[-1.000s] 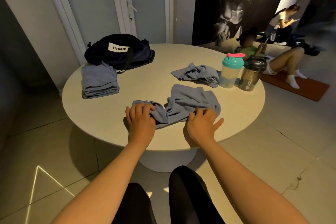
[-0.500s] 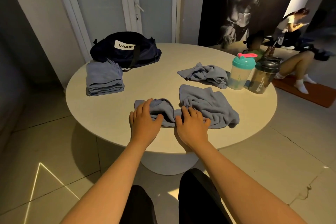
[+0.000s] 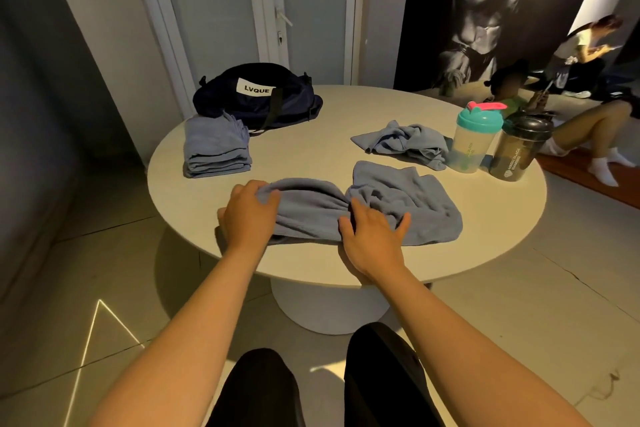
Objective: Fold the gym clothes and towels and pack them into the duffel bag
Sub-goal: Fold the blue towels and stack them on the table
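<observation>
Touching 1 towel (image 3: 311,215) — L hand (image 3: 247,215), R hand (image 3: 372,236)

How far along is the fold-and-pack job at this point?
Done: one folded stack lies beside the bag. In hand: a towel at the near edge, left hand gripping its end, right hand on its bunched middle. Left: that fold, the crumpled cloth by the shakers, and packing; the stack sits outside the bag.
</observation>
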`<state>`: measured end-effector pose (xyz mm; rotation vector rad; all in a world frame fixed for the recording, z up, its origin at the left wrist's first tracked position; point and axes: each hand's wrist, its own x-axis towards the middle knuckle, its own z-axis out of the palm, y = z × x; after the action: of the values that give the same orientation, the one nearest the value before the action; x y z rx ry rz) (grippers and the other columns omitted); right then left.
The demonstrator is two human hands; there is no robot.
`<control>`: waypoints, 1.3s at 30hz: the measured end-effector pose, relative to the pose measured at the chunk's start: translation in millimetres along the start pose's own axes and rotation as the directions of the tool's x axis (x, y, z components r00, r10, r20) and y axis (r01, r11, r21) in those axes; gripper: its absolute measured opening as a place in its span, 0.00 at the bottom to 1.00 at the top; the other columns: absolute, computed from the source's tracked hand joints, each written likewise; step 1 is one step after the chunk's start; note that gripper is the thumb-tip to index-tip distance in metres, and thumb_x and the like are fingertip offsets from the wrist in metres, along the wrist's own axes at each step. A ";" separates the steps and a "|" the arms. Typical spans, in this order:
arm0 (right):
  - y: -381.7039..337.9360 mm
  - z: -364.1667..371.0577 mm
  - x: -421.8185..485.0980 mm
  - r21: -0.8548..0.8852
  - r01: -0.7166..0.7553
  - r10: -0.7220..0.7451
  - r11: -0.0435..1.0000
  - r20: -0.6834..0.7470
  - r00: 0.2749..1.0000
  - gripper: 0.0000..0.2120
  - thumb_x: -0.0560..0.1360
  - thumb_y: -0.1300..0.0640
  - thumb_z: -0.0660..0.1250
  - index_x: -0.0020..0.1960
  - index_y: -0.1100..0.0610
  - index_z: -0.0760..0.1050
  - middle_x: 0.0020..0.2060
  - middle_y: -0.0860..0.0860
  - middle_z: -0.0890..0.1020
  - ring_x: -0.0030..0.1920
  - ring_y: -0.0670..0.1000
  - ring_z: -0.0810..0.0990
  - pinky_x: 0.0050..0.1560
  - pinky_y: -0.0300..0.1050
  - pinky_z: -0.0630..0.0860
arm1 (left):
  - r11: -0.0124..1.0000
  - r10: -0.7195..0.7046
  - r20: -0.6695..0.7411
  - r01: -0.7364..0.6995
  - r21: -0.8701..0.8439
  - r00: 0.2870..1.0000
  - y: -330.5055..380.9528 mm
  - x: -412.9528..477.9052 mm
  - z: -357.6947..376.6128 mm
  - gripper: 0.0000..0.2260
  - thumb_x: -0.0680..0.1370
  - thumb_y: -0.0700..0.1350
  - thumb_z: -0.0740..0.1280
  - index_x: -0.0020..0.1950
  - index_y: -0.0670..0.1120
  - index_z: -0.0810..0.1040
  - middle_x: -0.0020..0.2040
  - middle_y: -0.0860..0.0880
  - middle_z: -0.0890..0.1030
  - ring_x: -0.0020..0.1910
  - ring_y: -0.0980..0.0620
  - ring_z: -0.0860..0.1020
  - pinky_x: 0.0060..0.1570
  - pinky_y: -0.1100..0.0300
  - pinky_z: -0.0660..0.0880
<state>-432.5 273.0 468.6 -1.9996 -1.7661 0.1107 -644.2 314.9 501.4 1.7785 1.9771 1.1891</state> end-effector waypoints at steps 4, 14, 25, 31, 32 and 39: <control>1.1 3.6 1.0 -0.122 -0.039 0.045 0.992 0.048 0.998 0.27 0.83 0.43 0.46 0.81 0.48 0.54 0.78 0.56 0.61 0.79 0.56 0.54 0.70 0.74 0.31 | 0.968 -0.047 -0.001 0.045 0.248 0.999 -20.7 14.0 1.4 0.14 0.82 0.50 0.61 0.68 0.55 0.73 0.65 0.44 0.73 0.62 0.40 0.70 0.59 0.46 0.69; 6.4 -3.0 -3.2 -0.009 0.146 -0.147 0.989 -0.032 0.989 0.19 0.80 0.62 0.57 0.67 0.51 0.75 0.58 0.51 0.80 0.65 0.56 0.74 0.74 0.64 0.29 | 0.970 0.154 0.472 -0.224 0.095 0.868 12.4 0.5 21.4 0.13 0.82 0.50 0.61 0.65 0.56 0.78 0.61 0.49 0.81 0.55 0.46 0.79 0.55 0.51 0.76; -20.6 -4.5 11.9 0.029 0.341 -0.336 0.940 -0.109 0.935 0.19 0.83 0.49 0.55 0.71 0.50 0.72 0.64 0.53 0.77 0.68 0.56 0.71 0.76 0.61 0.50 | 0.929 0.056 0.275 0.050 -0.366 0.960 20.3 -13.9 24.0 0.17 0.83 0.42 0.62 0.71 0.51 0.75 0.71 0.51 0.73 0.62 0.56 0.73 0.57 0.65 0.71; -27.0 8.9 32.8 0.011 0.110 -0.110 0.994 0.237 0.965 0.26 0.84 0.41 0.46 0.80 0.46 0.55 0.79 0.53 0.59 0.79 0.55 0.53 0.75 0.71 0.40 | 0.911 0.048 0.324 0.092 -0.403 0.945 -3.8 -9.5 23.1 0.14 0.80 0.58 0.64 0.64 0.57 0.78 0.60 0.50 0.81 0.57 0.51 0.80 0.57 0.48 0.80; -25.0 9.3 38.2 -0.016 0.050 -0.045 0.999 0.228 0.973 0.26 0.84 0.41 0.45 0.81 0.46 0.52 0.80 0.53 0.55 0.80 0.56 0.49 0.74 0.71 0.38 | 0.907 0.062 0.342 0.090 -0.412 0.938 -4.2 -8.5 24.1 0.15 0.80 0.59 0.65 0.64 0.57 0.79 0.60 0.50 0.81 0.57 0.52 0.80 0.57 0.49 0.80; -25.1 21.5 36.6 0.011 0.060 -0.060 0.998 -0.023 0.998 0.23 0.85 0.48 0.51 0.79 0.49 0.59 0.75 0.56 0.63 0.74 0.60 0.63 0.74 0.65 0.55 | 0.863 0.088 0.356 0.108 -0.494 0.930 -9.1 -13.7 22.5 0.11 0.77 0.61 0.70 0.57 0.60 0.82 0.43 0.45 0.82 0.46 0.43 0.82 0.49 0.42 0.81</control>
<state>-457.1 315.8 468.2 -1.9306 -1.8058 0.0785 -633.0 312.2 476.0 1.5639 1.3039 1.1327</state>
